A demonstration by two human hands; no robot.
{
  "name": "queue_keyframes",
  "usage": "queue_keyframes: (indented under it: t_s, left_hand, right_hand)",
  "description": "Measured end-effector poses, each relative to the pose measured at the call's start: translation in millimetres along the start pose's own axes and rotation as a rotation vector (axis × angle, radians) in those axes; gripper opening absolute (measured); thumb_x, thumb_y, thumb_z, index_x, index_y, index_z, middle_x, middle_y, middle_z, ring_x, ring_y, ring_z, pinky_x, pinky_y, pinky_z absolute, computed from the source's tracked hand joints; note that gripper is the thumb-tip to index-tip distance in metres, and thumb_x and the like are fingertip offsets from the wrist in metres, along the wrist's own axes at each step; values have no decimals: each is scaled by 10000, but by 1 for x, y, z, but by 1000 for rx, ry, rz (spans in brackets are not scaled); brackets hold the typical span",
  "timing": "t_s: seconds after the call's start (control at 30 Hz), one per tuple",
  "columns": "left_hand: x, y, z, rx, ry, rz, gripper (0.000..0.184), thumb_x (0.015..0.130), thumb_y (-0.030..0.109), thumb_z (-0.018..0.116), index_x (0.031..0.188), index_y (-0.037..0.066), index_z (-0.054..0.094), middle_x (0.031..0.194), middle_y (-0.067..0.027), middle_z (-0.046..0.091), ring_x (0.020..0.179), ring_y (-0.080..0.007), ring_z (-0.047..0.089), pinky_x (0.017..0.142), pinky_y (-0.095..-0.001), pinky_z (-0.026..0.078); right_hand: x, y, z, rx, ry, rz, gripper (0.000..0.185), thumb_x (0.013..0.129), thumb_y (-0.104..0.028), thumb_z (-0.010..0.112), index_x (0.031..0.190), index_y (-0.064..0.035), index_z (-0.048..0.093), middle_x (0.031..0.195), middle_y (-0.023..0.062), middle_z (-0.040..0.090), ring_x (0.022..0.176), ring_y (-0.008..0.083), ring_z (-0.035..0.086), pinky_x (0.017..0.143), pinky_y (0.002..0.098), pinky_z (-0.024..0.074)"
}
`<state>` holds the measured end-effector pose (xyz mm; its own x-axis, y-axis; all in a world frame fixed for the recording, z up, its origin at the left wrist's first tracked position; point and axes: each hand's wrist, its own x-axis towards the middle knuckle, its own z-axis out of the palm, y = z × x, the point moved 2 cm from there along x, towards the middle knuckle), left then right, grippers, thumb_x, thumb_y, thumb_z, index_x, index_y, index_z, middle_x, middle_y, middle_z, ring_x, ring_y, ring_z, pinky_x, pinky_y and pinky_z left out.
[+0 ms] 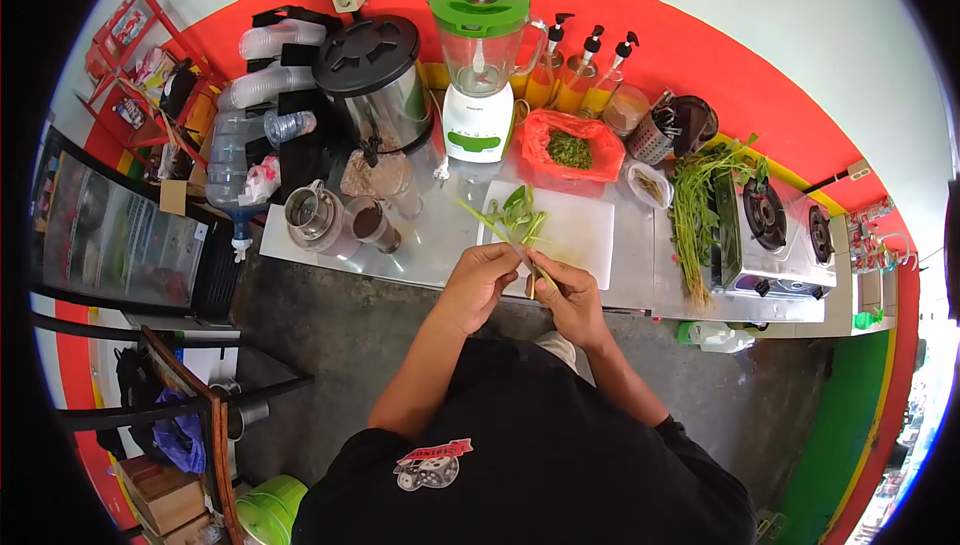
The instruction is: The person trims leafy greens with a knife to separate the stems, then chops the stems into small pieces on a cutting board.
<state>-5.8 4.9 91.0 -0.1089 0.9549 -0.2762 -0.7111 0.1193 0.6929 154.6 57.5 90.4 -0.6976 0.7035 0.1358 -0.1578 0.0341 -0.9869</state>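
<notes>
Close to my body, over the front edge of the metal counter, both hands work near each other. My left hand (482, 283) is closed, its thumb and fingers pinching a long green vegetable stem (484, 219) that points up and left. In my right hand (568, 297) is a small knife (523, 260), its blade angled towards the left fingertips and the stem; the fingers partly cover its handle. Just beyond the hands, cut green stems and leaves (518, 213) lie on a white cutting board (588, 235).
Behind the board stand a blender (480, 75) and a red plastic bag (552, 133) of chopped greens. Uncut leafy stalks (690, 215) lie at the right, beside a gas stove (785, 235). A metal strainer jug (312, 213) and a dark-filled glass (372, 225) stand left.
</notes>
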Motion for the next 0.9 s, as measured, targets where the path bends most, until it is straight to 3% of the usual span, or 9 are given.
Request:
queue_keyframes:
  t_s: [0.13, 0.17, 0.23, 0.43, 0.5, 0.6, 0.73, 0.83, 0.9]
  left_hand:
    - [2, 5, 0, 98, 56, 32, 203, 976, 182, 652, 962, 0, 741, 862, 13, 668, 745, -54, 483, 723, -233, 408]
    - [8, -1, -14, 129, 18, 54, 175, 965, 191, 663, 1005, 31, 721, 968, -22, 706, 904, -131, 651, 854, -292, 502]
    - [9, 1, -13, 54, 42, 46, 189, 979, 212, 653, 1001, 33, 711, 967, -23, 704, 894, -128, 655, 864, -300, 516]
    - [8, -2, -8, -30, 9, 34, 186, 998, 209, 629, 951, 38, 682, 866, -7, 672, 768, -120, 648, 711, -260, 527]
    - [6, -3, -7, -41, -6, 46, 183, 993, 205, 636, 948, 34, 685, 867, -17, 674, 744, -126, 648, 654, -267, 528]
    - [2, 1, -2, 8, -22, 67, 159, 970, 185, 667, 931, 34, 696, 841, -37, 672, 733, -136, 645, 587, -289, 517]
    - [2, -8, 2, 14, -32, 63, 182, 969, 166, 673, 871, 18, 710, 715, 12, 601, 632, -66, 485, 568, -246, 394]
    - [2, -7, 2, 42, -45, 43, 204, 982, 169, 653, 846, 25, 705, 683, 28, 562, 632, -60, 470, 594, -235, 385]
    - [4, -8, -3, 88, -15, 41, 208, 991, 189, 646, 886, 21, 711, 713, 27, 588, 659, -58, 484, 641, -224, 408]
  right_hand:
    - [-4, 6, -3, -74, -31, -59, 465, 1019, -212, 621, 1443, -40, 535, 931, 45, 629, 750, 75, 457, 643, 222, 384]
    - [-6, 6, -2, -64, -28, -43, 462, 1024, -206, 612, 1447, -42, 530, 936, 56, 638, 752, 76, 458, 643, 225, 386]
    - [-9, 5, -2, -55, -28, -25, 458, 1028, -200, 603, 1452, -44, 524, 941, 67, 647, 754, 76, 458, 643, 229, 389]
    - [-13, -2, 6, 132, -135, 93, 507, 1035, -148, 559, 1519, -60, 435, 969, 85, 645, 767, 79, 473, 679, 231, 398]
    - [-15, 1, 6, 48, -118, 36, 518, 1029, -97, 539, 1533, -85, 422, 981, 22, 618, 795, 74, 451, 719, 225, 409]
    - [-13, 4, 7, -5, -98, -35, 525, 1025, -85, 537, 1537, -87, 418, 971, 22, 611, 801, 79, 459, 736, 224, 414]
    - [-14, 3, 2, 5, -75, 47, 527, 1020, -71, 543, 1532, -77, 422, 997, 37, 628, 807, 86, 472, 757, 229, 430]
    - [-12, 4, 1, 50, -50, 42, 493, 1017, -51, 541, 1503, -54, 461, 1049, 67, 665, 834, 88, 504, 770, 232, 447]
    - [-7, 0, 1, -17, -26, -55, 483, 1004, 26, 482, 1481, -52, 493, 1015, 102, 682, 781, 81, 517, 710, 223, 446]
